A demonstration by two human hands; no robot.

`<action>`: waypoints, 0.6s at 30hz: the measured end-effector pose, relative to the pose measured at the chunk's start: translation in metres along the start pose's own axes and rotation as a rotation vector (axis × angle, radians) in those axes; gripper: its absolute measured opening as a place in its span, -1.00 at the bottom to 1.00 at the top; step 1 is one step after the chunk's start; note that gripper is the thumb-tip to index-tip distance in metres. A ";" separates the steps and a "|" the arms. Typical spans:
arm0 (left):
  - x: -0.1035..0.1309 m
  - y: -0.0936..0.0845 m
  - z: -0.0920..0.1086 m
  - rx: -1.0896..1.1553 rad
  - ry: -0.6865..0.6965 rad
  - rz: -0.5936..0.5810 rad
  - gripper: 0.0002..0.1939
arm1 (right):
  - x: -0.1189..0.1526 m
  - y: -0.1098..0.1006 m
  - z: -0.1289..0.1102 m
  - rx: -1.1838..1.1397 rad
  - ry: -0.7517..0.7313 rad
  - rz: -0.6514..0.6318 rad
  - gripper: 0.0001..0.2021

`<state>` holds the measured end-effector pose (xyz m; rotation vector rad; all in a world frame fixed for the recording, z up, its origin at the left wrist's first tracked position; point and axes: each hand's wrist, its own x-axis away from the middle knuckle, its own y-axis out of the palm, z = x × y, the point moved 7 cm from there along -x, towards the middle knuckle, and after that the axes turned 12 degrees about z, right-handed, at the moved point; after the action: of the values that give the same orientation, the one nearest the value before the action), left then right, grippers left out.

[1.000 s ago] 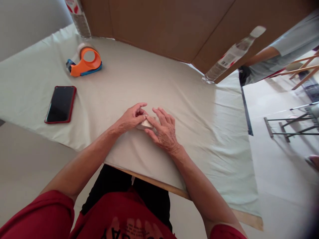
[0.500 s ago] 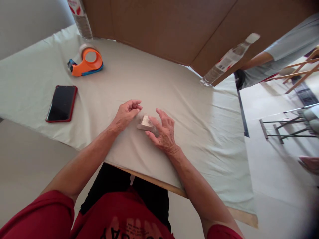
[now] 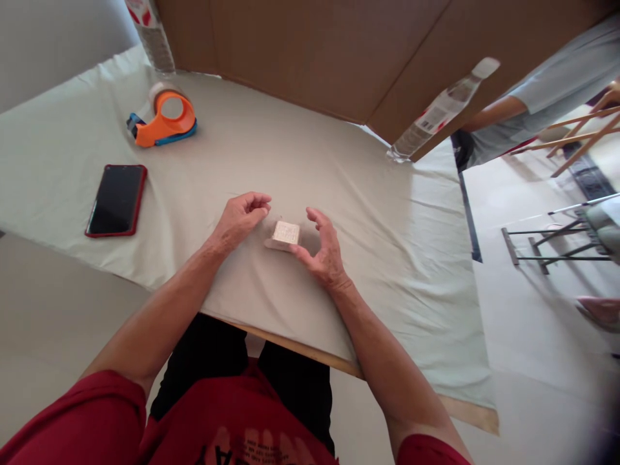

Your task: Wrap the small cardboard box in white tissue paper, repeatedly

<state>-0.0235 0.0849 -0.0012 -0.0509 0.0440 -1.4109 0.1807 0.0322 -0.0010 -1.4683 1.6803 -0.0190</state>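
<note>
A small pale block (image 3: 286, 232) with a finely patterned or printed top lies on the cloth between my two hands. A thin, light flap or sheet (image 3: 277, 245) sticks out along its front left edge; what it is made of I cannot make out. My right hand (image 3: 325, 252) curves open at the block's right side, its thumb tip at the front right corner, touching or very near. To the left of the block, my left hand (image 3: 242, 219) rests with loosely curled fingers, a small gap between thumb and forefinger, and nothing visible held.
An orange and blue tape dispenser (image 3: 167, 123) and a red-cased phone (image 3: 117, 200) lie at left. Two plastic bottles, one at left (image 3: 157, 45) and one at right (image 3: 440, 116), stand against a brown cardboard panel (image 3: 300, 58). Another person's arm (image 3: 498, 115) shows behind it.
My right hand has drawn back slightly to the right, its fingers off the block, so the patterned top shows fully. My left hand stays almost in place. The view has shifted slightly.
</note>
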 end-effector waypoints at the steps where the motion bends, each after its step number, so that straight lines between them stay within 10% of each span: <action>1: 0.001 0.002 0.001 -0.007 0.010 -0.028 -0.58 | 0.000 0.004 0.000 0.012 -0.010 -0.040 -0.21; 18: 0.018 0.027 0.004 -0.032 0.008 -0.329 -0.39 | 0.008 0.012 -0.017 -0.046 -0.059 -0.151 -0.29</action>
<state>0.0058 0.0718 0.0014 -0.0815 0.0670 -1.7396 0.1615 0.0207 -0.0012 -1.6126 1.5285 -0.0194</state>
